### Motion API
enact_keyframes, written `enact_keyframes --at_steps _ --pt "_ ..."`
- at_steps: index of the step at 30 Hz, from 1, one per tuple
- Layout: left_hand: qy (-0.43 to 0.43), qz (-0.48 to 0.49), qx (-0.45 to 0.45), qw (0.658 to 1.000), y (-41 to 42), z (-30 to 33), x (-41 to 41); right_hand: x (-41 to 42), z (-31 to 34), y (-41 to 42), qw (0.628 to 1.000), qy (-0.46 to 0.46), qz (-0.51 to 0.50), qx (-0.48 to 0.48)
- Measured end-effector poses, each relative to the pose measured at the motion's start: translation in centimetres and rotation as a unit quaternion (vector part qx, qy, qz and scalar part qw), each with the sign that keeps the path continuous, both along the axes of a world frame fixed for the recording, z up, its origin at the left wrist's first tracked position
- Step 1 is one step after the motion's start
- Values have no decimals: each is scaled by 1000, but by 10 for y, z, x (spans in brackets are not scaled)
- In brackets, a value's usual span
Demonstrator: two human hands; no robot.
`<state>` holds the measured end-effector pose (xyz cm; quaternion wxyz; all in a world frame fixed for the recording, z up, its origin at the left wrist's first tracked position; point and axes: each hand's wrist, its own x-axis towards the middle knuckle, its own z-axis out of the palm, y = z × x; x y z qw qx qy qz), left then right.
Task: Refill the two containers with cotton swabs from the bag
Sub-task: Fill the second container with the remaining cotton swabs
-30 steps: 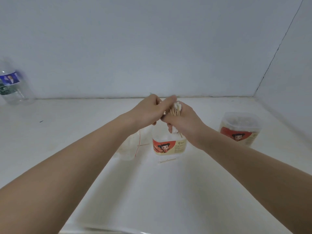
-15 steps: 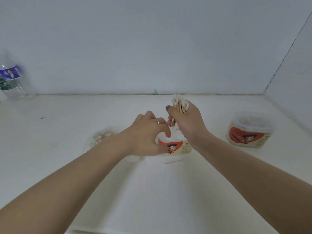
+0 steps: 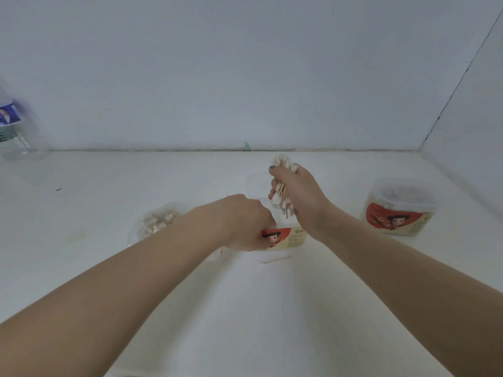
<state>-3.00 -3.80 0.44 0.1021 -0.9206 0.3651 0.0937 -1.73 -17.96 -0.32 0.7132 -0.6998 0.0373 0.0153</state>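
Two containers stand on the white surface (image 3: 81,208): the near container (image 3: 291,238), used here as the landmark, and the far container (image 3: 398,206), well apart to its right with its lid on. The right hand (image 3: 295,191) is fisted around a bundle of cotton swabs (image 3: 283,198), held upright directly above the near container; white tips protrude above and below the fist. Compared with half a second ago, this hand remains at about the same position over the container, and its grip is unchanged. The left hand (image 3: 242,221) has moved down and now lies against the left side of the near container, covering part of the red label; its fingers are curled, but whether they actually clasp the container cannot be determined. The bag (image 3: 159,221) lies to the left of the near container, swabs visible through it, partly hidden behind the left forearm. One loose swab (image 3: 273,260) lies on the surface just in front of the near container, as before. A plastic bottle (image 3: 16,131) stands far to the left against the wall.
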Motion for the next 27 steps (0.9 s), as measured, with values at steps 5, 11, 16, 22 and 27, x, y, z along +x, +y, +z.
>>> enact_keyframes --at_steps 5,11,16,22,27 --pt "95 53 -47 993 -5 4 4 -1 2 -1 999 -3 26 -30" --pt "115 55 -94 987 -6 -2 10 -3 -2 -2 999 -11 30 -6" --pt "95 35 -150 983 5 -5 9 -5 -6 -5 1000 -10 23 0" --pt "43 -12 -209 977 24 -13 6 -9 -6 -2 999 -46 -2 -10" --pt "-50 -31 -215 975 34 -20 3 -12 -3 2 998 -50 -12 -46"
